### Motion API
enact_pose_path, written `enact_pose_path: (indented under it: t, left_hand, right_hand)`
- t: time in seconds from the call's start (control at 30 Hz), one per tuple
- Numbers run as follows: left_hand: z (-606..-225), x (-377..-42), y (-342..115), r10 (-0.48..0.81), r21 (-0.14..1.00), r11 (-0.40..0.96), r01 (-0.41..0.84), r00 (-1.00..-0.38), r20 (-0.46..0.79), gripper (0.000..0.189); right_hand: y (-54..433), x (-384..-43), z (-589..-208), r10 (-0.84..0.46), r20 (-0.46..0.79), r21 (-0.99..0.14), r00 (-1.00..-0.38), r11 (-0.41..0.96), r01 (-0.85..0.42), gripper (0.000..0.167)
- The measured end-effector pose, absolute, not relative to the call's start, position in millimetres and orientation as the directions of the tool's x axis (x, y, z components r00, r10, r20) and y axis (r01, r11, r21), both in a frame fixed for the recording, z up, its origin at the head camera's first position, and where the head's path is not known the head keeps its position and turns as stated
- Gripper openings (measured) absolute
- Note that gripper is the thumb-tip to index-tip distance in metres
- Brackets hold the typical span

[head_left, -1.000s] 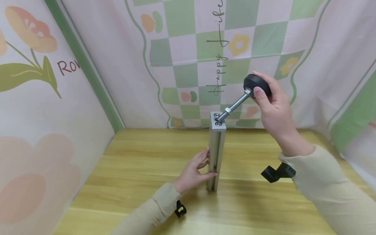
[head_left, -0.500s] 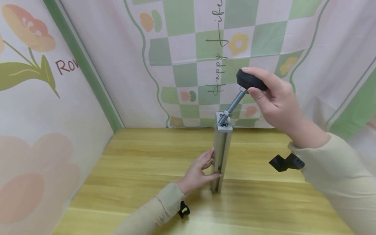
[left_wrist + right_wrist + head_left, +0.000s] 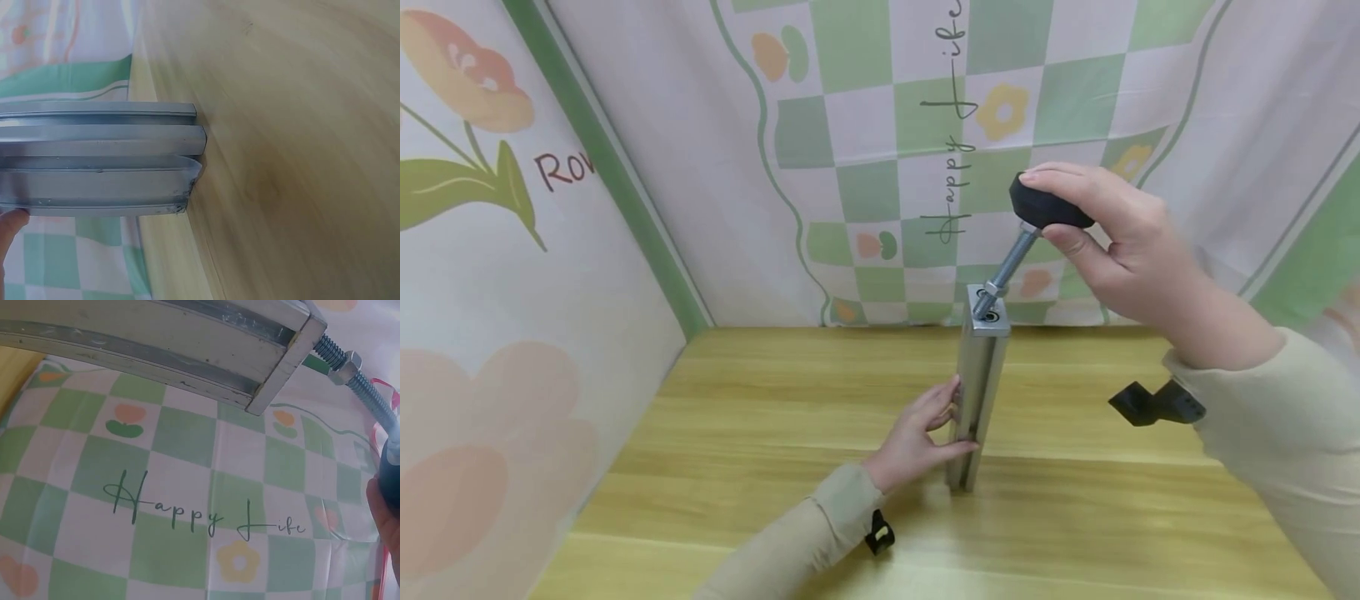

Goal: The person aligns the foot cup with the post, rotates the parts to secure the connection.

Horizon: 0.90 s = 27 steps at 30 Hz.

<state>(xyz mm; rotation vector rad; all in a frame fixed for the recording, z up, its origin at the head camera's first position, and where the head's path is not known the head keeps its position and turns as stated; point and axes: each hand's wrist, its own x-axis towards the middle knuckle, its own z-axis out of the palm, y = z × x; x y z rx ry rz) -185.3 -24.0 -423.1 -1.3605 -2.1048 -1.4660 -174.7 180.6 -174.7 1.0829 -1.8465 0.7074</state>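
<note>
An aluminium extrusion stands upright on the wooden table in the head view, its lower end against the wood in the left wrist view. My left hand grips it low down, thumb across the near face. On its top sits a metal end plate with two socket-head bolts. With thumb and fingers my right hand holds the black base of a levelling foot. The foot's threaded rod, carrying a nut, slants down to the plate, its tip between the bolts. Only a fingertip shows in the right wrist view.
The wooden table meets a back curtain with green checks. A white flowered wall borders the left side. Black camera mounts hang at both wrists.
The extrusion and left hand have shifted right. My right hand has moved right too, and the levelling foot's rod now slants more steeply, its tip remaining at the end plate.
</note>
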Motion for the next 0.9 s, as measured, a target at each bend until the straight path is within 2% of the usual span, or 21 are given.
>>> enact_pose_path:
  t: [0.2,0.4,0.5,0.67,0.77,0.9]
  left_hand:
    - [-422,-184,-20,0.553,0.637,0.071,0.768,-0.561,0.615,0.108]
    - [-420,-180,-18,0.553,0.658,0.069,0.75,-0.577,0.601,0.105]
    - [-419,-179,-19,0.555,0.666,0.075,0.742,-0.586,0.59,0.103]
    - [-419,-179,-19,0.561,0.656,0.077,0.751,-0.577,0.594,0.105]
    - [-419,-180,-19,0.563,0.635,0.075,0.769,-0.558,0.61,0.108]
    - [-420,-181,-19,0.566,0.622,0.069,0.78,-0.544,0.619,0.11]
  right_hand:
    - [185,-173,-172,-0.392,0.887,-0.024,-0.245,0.49,-0.871,0.055]
    - [188,-173,-173,-0.412,0.866,-0.02,-0.283,0.537,-0.843,0.05]
    - [186,-173,-172,-0.43,0.853,-0.023,-0.296,0.535,-0.844,0.042]
    - [181,-170,-164,-0.496,0.802,-0.023,-0.331,0.529,-0.849,0.036]
    - [177,-169,-158,-0.559,0.762,-0.001,-0.328,0.505,-0.863,0.039]
    - [170,-170,-154,-0.609,0.739,0.042,-0.288,0.468,-0.883,0.042]
